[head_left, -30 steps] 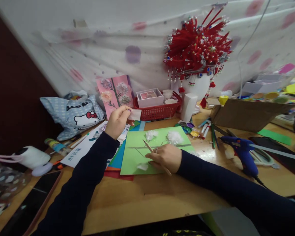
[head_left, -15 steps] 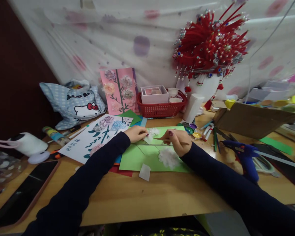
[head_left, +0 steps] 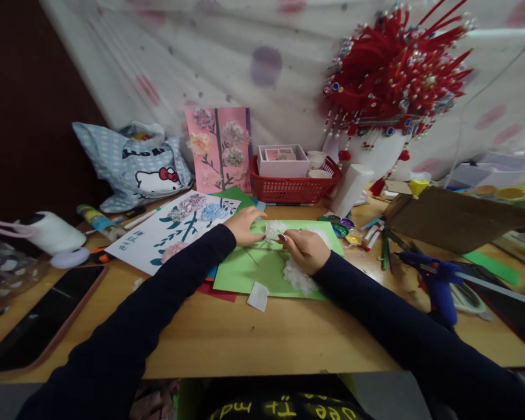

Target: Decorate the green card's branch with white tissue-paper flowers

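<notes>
A light green sheet of paper (head_left: 236, 277) lies on the table under both hands. My left hand (head_left: 245, 226) rests at its upper left, thumb and fingers apart, the thumb beside a small white tissue-paper flower (head_left: 273, 229). My right hand (head_left: 308, 251) is closed on a thin brown pointed stick (head_left: 307, 254), its fingertips at the flower's lower right edge. Much of the stick is hidden by the fingers. Below my right hand sits a larger white paper flower (head_left: 298, 276). One white tissue square (head_left: 258, 296) overlaps the sheet's front edge.
A white sheet with paper flowers (head_left: 135, 248) lies left, and a pink flower card (head_left: 210, 149) stands behind. At the back is a red basket (head_left: 293, 189). To the right are paint pots (head_left: 353, 239), markers (head_left: 371, 234), a blue glue gun (head_left: 435, 286) and cardboard (head_left: 455, 219). A phone (head_left: 44, 318) lies front left.
My right hand has moved left with the stick, its fingertips now at the small flower. My left hand's fingers have spread and lifted. The view has shifted slightly.
</notes>
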A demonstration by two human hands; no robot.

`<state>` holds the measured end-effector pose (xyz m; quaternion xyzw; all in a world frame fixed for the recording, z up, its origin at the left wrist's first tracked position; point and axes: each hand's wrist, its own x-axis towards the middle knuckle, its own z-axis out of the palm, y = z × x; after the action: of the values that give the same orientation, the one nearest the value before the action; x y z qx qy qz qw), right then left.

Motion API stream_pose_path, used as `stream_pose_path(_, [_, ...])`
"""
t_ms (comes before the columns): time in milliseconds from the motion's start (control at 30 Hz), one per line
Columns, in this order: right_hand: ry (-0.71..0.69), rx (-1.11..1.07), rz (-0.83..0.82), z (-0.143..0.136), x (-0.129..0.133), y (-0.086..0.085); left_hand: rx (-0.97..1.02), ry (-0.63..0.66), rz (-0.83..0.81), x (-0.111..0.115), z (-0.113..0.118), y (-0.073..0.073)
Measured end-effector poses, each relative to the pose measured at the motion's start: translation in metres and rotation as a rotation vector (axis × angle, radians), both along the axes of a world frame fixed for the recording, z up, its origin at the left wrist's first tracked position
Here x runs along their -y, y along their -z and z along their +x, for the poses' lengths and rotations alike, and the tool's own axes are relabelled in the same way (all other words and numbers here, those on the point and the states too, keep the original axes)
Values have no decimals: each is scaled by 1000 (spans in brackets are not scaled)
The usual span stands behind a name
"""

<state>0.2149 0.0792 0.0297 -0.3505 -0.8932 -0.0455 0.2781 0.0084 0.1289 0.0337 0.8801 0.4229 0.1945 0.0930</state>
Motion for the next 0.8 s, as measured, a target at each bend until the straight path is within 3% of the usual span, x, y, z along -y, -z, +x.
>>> stream_pose_path(233, [14,0,28,-2,-4,6,-305,15,-220,-6,-11,12])
stream_pose_path(800, [40,6,-1,-13,-8,10,-372,32,-249,-4,-9,9])
